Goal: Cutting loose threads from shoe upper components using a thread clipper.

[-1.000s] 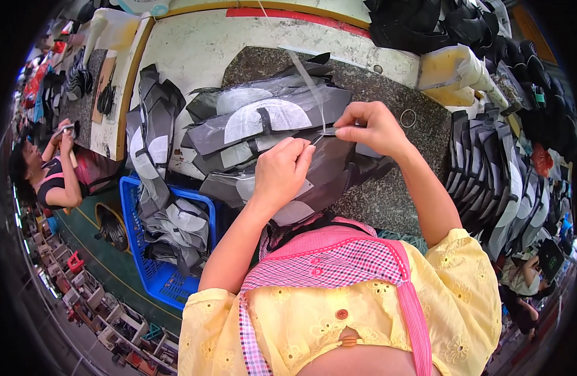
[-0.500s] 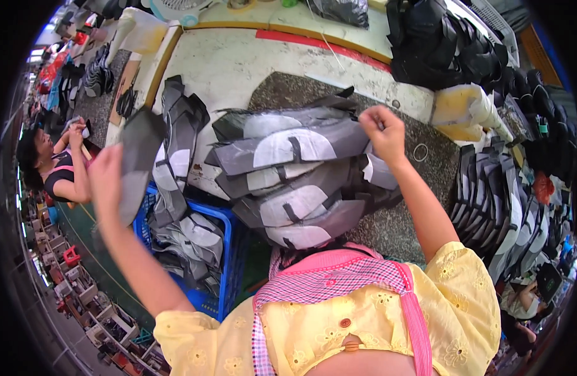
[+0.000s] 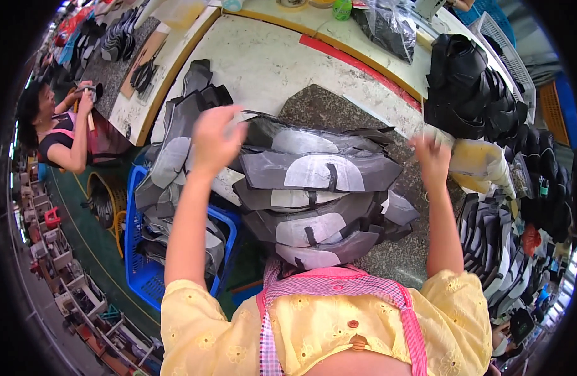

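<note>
A spread of overlapping dark grey shoe-upper pieces (image 3: 263,172) with white half-round patches lies on the worktop in front of me. My left hand (image 3: 218,141), blurred, is over the upper left edge of the spread; whether it holds anything cannot be made out. Curled together, the fingers of my right hand (image 3: 432,160) are above the worktop's right part, near a clouded, yellow-stained container (image 3: 479,166). What they grip, if anything, is too blurred to tell. Left of the spread, more grey pieces (image 3: 174,153) are heaped, hanging down toward a blue plastic crate (image 3: 144,276).
Black pieces (image 3: 460,88) are piled at the far right, and rows of grey-white pieces (image 3: 489,235) stand along the right side. Scissors (image 3: 143,76) lie on a side table at the left. Beyond that table, a co-worker (image 3: 63,135) holds a hammer-like tool.
The grey piece in my left hand has gone to the left heap, and that hand has come back to the spread. My right hand has moved from the spread's edge toward the stained container.
</note>
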### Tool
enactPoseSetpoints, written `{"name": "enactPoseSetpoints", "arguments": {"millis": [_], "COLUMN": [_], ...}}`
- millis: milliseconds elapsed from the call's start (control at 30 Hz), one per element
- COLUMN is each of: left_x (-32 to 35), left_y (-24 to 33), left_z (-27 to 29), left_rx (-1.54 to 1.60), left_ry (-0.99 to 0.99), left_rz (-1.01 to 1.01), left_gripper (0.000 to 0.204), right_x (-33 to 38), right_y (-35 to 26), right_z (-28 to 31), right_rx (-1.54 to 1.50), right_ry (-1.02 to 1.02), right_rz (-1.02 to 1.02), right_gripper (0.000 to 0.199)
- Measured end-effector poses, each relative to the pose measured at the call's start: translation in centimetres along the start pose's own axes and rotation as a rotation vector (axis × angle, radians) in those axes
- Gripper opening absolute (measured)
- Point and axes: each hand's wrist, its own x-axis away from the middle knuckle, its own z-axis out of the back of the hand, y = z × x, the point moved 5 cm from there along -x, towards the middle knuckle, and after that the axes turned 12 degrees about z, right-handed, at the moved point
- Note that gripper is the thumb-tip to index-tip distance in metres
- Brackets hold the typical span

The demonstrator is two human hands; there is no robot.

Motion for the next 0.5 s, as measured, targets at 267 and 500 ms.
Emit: {"name": "enactPoseSetpoints", "arguments": {"millis": [267, 500], "left_x": [0.2, 8.5], "left_y": [6.0, 16.8], "left_z": [-8.1, -12.8], "left_rx": [0.171, 1.087], "left_ry": [-0.334, -1.043], "left_rz": [-0.172, 0.427], "left_gripper": [0.022, 0.047], "right_x": [31.3, 18.0], "right_y": [6.0, -6.0], "right_z": [9.0, -1.5], "right_rx": [0.415, -0.037], "right_ry": [-0.428, -0.443], "right_rz": [-0.185, 0.202], "right_gripper": [0.002, 0.004]}}
